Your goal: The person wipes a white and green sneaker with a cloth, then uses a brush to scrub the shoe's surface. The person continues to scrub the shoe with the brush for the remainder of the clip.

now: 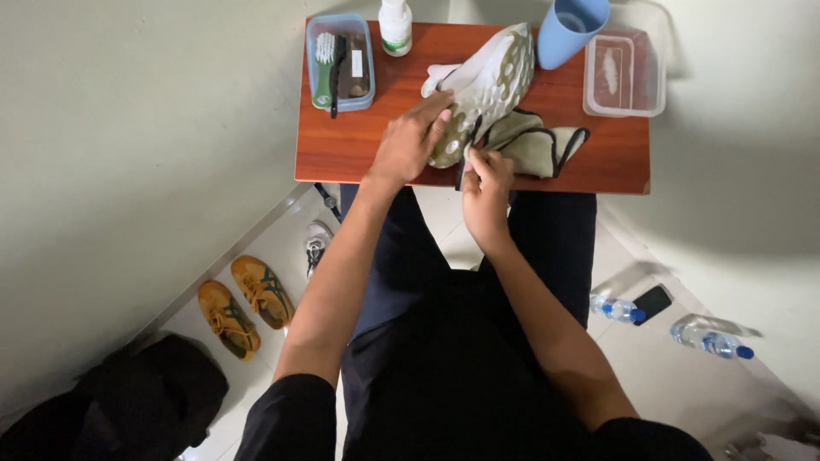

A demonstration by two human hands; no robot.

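A white and olive sneaker [491, 77] lies sole-up on a small reddish wooden table [342, 145]. My left hand [412, 141] presses on the sneaker's near side and holds it. My right hand [487, 183] pinches something small at the heel end of the sneaker, right where an olive cloth with black trim [542, 145] lies beside it. I cannot tell what sits between the fingertips.
On the table stand a blue tray with brushes [340, 60], a white bottle [395, 26], a blue cup [571, 30] and a clear plastic box [628, 72]. On the floor are yellow shoes [243, 303], a grey sneaker [318, 246], two water bottles [711, 340], a phone [653, 303] and a black bag [145, 397].
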